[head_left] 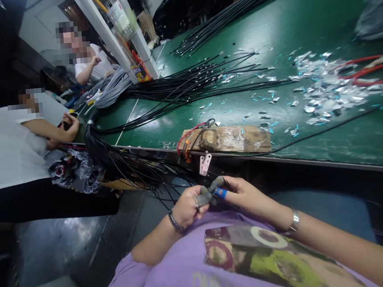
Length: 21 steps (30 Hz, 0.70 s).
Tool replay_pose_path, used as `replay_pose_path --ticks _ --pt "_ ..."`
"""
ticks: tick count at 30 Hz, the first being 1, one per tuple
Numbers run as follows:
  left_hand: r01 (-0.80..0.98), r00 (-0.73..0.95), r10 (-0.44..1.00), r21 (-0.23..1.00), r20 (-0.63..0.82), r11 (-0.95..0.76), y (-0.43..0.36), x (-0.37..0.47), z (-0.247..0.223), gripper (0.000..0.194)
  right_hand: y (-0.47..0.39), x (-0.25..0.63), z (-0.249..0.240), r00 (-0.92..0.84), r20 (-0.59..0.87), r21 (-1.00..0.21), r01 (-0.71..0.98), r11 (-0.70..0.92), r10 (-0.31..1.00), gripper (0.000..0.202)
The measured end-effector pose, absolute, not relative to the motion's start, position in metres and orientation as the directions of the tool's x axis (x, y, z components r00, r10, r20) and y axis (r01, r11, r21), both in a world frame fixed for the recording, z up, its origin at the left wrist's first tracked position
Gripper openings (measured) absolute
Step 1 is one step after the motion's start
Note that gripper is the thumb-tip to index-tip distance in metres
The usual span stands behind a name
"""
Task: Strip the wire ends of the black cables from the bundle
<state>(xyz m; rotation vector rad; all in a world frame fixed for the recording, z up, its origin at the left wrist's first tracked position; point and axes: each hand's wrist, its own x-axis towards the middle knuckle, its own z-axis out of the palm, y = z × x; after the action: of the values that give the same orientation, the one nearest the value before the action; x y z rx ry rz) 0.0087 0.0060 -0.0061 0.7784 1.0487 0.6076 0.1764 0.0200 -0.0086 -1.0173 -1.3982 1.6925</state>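
Note:
My left hand, with grey covers on its fingertips and a dark bracelet at the wrist, is closed in a pinch in front of my purple shirt. Against its fingertips is my right hand, also pinched, with blue tape on one finger and a silver bangle. What lies between the fingertips is too small and dark to make out. Just beyond them a pink clip hangs at the table's edge, below a wooden block. Black cables droop over the edge to the left of my hands.
The green table carries foil scraps, a red cord loop and more black cables. A white post stands at the table's far side. One person is at the left, another farther back.

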Motion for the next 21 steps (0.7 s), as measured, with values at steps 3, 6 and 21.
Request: replay_pose_path --ticks 3,6,21 --pt "-0.006 0.341 0.775 0.823 -0.532 0.568 0.004 0.011 -0.005 0.051 0.022 0.179 -0.007 -0.436 -0.057 -0.991 0.132 0.002 0.898 0.019" --pt "-0.055 0.357 0.757 0.797 -0.547 0.601 0.005 0.01 -0.007 0.049 0.024 0.179 -0.006 -0.466 -0.045 -0.992 0.126 0.016 0.884 0.019" --pt "-0.343 0.558 0.657 0.58 -0.507 0.739 0.01 -0.002 -0.019 0.025 0.024 0.177 -0.005 -0.52 -0.091 -0.955 -0.196 -0.222 0.849 0.036"
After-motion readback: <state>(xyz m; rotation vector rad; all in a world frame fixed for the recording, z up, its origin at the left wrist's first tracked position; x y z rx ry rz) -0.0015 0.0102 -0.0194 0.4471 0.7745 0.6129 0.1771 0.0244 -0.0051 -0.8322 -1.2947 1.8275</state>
